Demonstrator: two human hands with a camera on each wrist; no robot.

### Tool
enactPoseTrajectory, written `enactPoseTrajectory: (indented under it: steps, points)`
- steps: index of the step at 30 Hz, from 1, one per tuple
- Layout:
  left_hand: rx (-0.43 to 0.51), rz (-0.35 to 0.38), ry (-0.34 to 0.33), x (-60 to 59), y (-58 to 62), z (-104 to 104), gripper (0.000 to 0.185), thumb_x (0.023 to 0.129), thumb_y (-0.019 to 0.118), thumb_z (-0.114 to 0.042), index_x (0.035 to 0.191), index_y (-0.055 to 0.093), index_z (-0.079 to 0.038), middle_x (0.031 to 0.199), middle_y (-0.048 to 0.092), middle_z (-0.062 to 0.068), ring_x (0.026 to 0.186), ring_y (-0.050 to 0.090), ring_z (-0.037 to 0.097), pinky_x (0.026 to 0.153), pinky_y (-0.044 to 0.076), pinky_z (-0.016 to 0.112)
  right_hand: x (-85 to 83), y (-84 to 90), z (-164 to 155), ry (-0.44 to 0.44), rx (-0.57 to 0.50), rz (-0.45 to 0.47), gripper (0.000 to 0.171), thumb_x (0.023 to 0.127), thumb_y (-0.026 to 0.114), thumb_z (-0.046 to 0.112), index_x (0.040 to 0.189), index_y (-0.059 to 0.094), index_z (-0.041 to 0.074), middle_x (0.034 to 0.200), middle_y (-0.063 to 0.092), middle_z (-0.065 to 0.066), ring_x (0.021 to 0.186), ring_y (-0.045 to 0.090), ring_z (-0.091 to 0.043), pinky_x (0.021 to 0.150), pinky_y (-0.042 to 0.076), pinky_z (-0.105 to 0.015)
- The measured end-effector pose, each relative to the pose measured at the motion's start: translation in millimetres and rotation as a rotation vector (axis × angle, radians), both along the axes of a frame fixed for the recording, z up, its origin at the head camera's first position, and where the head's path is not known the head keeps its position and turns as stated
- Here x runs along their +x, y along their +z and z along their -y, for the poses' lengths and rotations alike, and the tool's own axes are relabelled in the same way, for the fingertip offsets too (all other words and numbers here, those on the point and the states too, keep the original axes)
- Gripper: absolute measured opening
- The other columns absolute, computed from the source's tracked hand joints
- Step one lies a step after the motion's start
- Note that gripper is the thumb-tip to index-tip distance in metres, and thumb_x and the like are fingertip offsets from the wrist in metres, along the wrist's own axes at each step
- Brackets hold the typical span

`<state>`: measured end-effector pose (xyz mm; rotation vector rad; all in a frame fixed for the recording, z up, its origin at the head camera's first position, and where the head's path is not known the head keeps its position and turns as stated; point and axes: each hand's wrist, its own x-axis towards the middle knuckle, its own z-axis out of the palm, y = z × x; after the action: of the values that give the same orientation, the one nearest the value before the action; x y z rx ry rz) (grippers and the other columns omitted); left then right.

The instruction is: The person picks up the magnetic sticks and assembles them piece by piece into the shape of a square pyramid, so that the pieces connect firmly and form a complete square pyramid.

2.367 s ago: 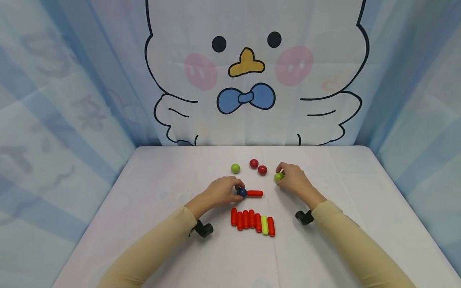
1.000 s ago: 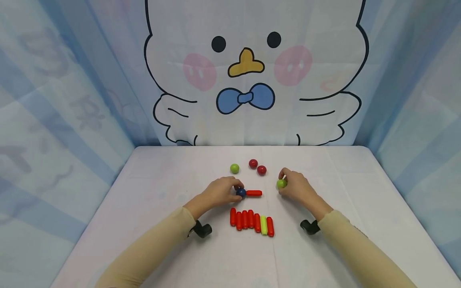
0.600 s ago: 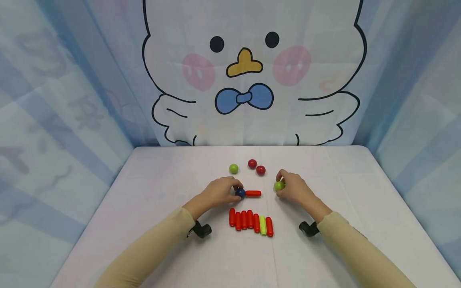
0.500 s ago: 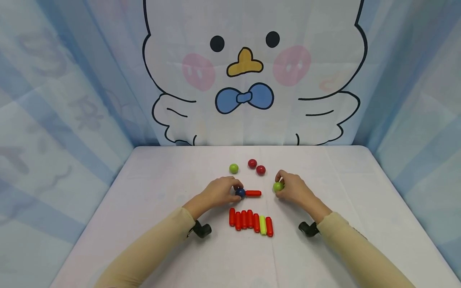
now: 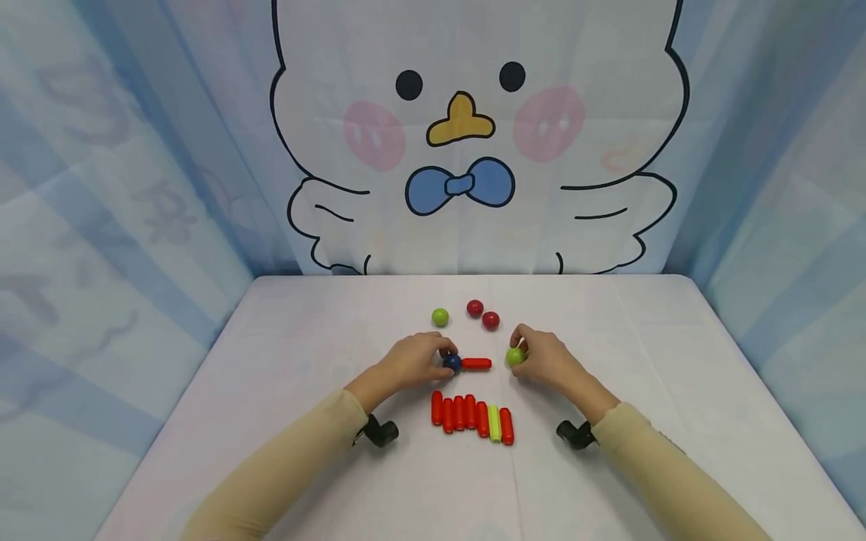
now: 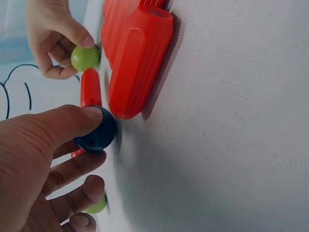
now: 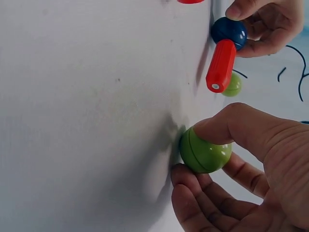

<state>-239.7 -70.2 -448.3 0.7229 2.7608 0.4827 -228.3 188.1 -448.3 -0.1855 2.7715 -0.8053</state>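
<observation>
A green ball (image 5: 516,356) sits pinched between the thumb and curled fingers of the right hand (image 5: 545,361), low against the white table (image 5: 304,353). Just beside those fingertips, with a small gap, lies the free end of a red rod (image 5: 476,364); its other end meets a dark blue ball (image 5: 452,362). The left hand (image 5: 409,362) grips that blue ball, thumb on top and fingers curled beneath (clearest in the left wrist view). Nearer the wrists lies a row of rods (image 5: 472,414), mostly red, one yellow-green. Beyond the fingers rest another green ball (image 5: 440,317) and two red balls (image 5: 482,314).
</observation>
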Motion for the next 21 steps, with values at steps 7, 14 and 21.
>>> enactPoseTrajectory:
  steps: [7, 14, 21]
  points:
    - [0.01, -0.005, 0.001, -1.0, -1.8, -1, 0.039, 0.09, 0.081, -0.029, 0.127, 0.072, -0.018, 0.112, 0.072, -0.001, 0.097, 0.061, 0.013, 0.091, 0.056, 0.032, 3.2, 1.1, 6, 0.026, -0.013, -0.007, 0.036, 0.083, 0.079, 0.007, 0.112, 0.059, 0.007, 0.106, 0.069, -0.013, 0.087, 0.06, -0.023, 0.08, 0.056, -0.038]
    - [0.013, -0.005, 0.012, -0.5, -2.8, -1, 0.039, 0.091, 0.081, -0.03, 0.126, 0.072, -0.018, 0.111, 0.072, 0.0, 0.097, 0.062, 0.014, 0.092, 0.056, 0.033, 4.8, 0.5, 11, 0.031, -0.025, 0.002, 0.036, 0.084, 0.079, 0.006, 0.113, 0.058, 0.008, 0.109, 0.068, -0.014, 0.088, 0.06, -0.024, 0.081, 0.057, -0.038]
    - [0.01, 0.003, 0.024, -0.5, -2.5, -1, 0.039, 0.091, 0.081, -0.03, 0.126, 0.072, -0.018, 0.111, 0.072, 0.0, 0.097, 0.062, 0.014, 0.092, 0.057, 0.032, 5.8, 0.8, 17, 0.038, -0.029, 0.0, 0.036, 0.083, 0.08, 0.006, 0.112, 0.058, 0.008, 0.108, 0.068, -0.014, 0.088, 0.06, -0.023, 0.083, 0.058, -0.038]
